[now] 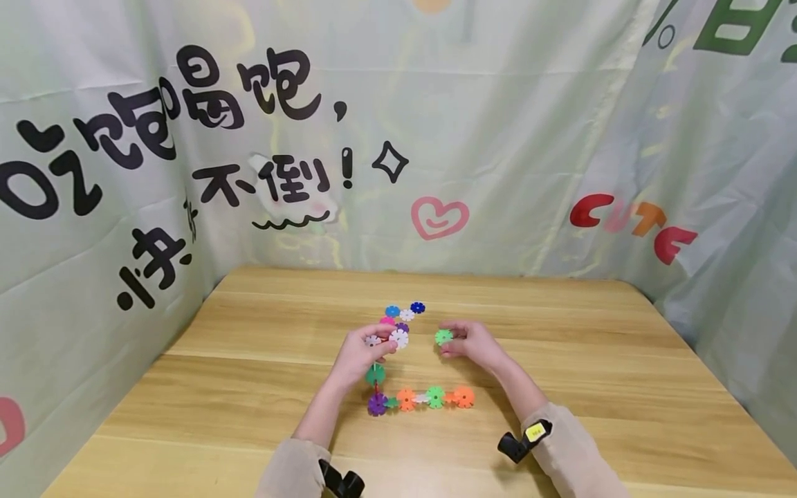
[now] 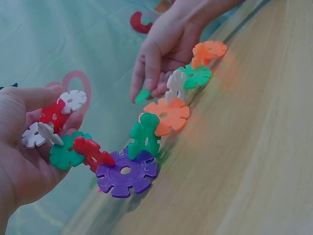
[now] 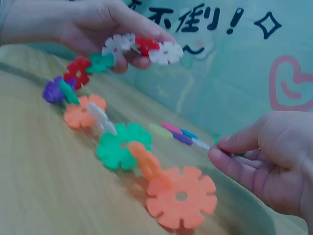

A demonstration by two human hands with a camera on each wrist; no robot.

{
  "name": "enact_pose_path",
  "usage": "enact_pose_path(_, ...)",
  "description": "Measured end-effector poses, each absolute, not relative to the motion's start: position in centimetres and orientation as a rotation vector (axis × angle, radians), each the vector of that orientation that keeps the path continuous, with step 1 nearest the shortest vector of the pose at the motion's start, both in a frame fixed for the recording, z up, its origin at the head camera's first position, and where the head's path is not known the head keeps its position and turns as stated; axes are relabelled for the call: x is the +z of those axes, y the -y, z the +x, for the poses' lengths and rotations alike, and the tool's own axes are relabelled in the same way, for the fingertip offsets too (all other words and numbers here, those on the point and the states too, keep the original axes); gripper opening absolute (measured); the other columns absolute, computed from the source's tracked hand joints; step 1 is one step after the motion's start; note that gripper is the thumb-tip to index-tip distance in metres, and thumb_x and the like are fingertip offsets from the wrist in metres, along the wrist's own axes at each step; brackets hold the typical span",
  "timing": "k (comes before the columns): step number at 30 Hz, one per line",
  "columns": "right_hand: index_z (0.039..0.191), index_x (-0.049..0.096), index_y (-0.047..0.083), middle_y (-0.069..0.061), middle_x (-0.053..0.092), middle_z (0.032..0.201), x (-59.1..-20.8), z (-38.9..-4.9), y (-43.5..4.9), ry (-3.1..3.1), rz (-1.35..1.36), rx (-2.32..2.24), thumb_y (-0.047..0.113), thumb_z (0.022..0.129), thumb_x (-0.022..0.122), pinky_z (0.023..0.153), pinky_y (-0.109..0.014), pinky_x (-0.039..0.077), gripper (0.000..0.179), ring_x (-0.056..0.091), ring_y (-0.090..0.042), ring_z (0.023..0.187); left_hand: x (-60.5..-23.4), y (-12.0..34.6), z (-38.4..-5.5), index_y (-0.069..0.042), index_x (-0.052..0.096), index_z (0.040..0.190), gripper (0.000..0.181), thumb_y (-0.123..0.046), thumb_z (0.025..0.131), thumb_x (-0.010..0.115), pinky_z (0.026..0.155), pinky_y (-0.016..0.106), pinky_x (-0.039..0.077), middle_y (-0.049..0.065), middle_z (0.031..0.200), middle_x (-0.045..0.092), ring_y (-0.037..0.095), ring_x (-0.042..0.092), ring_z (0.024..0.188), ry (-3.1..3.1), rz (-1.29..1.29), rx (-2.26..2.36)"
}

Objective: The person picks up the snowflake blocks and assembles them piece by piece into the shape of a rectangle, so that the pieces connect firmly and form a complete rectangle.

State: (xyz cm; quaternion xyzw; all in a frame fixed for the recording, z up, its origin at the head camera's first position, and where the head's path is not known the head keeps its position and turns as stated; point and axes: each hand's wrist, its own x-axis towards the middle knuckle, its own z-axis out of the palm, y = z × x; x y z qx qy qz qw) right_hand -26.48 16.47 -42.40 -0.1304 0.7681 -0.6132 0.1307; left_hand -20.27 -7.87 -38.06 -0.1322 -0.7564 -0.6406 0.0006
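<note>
My left hand [image 1: 356, 356] grips one end of a chain of slotted plastic snowflake discs, around a red disc [image 2: 53, 116] beside a white disc [image 2: 74, 101]. From there the chain runs through a green disc [image 2: 67, 151] and a red one down to a purple disc [image 2: 126, 174]. At that corner it bends right through green, orange and white discs to an orange end disc [image 1: 463, 397]. My right hand [image 1: 478, 344] pinches a single green disc [image 1: 443, 337] between thumb and fingers, apart from the chain and to the right of the white end.
Behind my left hand, several loose discs lie on the wooden table [image 1: 560, 325], among them a light blue disc [image 1: 392, 311], a dark blue disc [image 1: 418, 308] and a pink disc [image 1: 387, 321]. A printed cloth curtain [image 1: 510, 159] hangs around the table's back and sides.
</note>
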Motion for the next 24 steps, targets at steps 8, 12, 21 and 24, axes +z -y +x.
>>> enact_pose_path(8, 0.128, 0.049, -0.007, -0.011, 0.059, 0.094, -40.8, -25.2, -15.3, -2.3, -0.463, -1.709, 0.006, 0.083, 0.067, 0.078, -0.032, 0.052, 0.05, 0.059, -0.021, 0.086, -37.9, 7.7, -20.3, 0.009, 0.061, 0.108, 0.025, 0.002, 0.085, 0.063, 0.071, 0.053, 0.051, 0.016, 0.096, 0.061, 0.043, 0.06, 0.085, 2.367, -0.444, -2.006)
enact_pose_path(12, 0.127, 0.05, -0.008, -0.008, 0.06, 0.087, -40.4, -24.6, -14.6, -2.254, -0.493, -1.753, 0.008, 0.083, 0.068, 0.079, -0.035, 0.052, 0.05, 0.06, -0.033, 0.086, -37.8, 7.6, -20.4, 0.009, 0.062, 0.109, 0.024, 0.002, 0.085, 0.062, 0.072, 0.053, 0.051, 0.018, 0.098, 0.061, 0.038, 0.061, 0.083, 2.381, -0.452, -1.991)
enact_pose_path(21, 0.123, 0.051, -0.012, -0.006, 0.06, 0.083, -40.1, -24.0, -13.8, -2.175, -0.516, -1.853, 0.006, 0.085, 0.066, 0.081, -0.047, 0.05, 0.045, 0.06, -0.035, 0.082, -38.9, 7.7, -21.2, 0.007, 0.063, 0.108, 0.023, 0.0, 0.085, 0.063, 0.07, 0.05, 0.052, 0.013, 0.093, 0.062, 0.037, 0.062, 0.083, 2.367, -0.482, -2.034)
enact_pose_path(24, 0.123, 0.051, -0.012, -0.013, 0.06, 0.084, -40.4, -23.8, -13.6, -2.177, -0.531, -1.849, 0.007, 0.086, 0.064, 0.08, -0.043, 0.051, 0.043, 0.059, -0.037, 0.082, -40.2, 7.8, -21.9, 0.004, 0.065, 0.107, 0.023, -0.003, 0.085, 0.064, 0.069, 0.048, 0.053, 0.009, 0.09, 0.061, 0.042, 0.06, 0.085, 2.362, -0.484, -2.041)
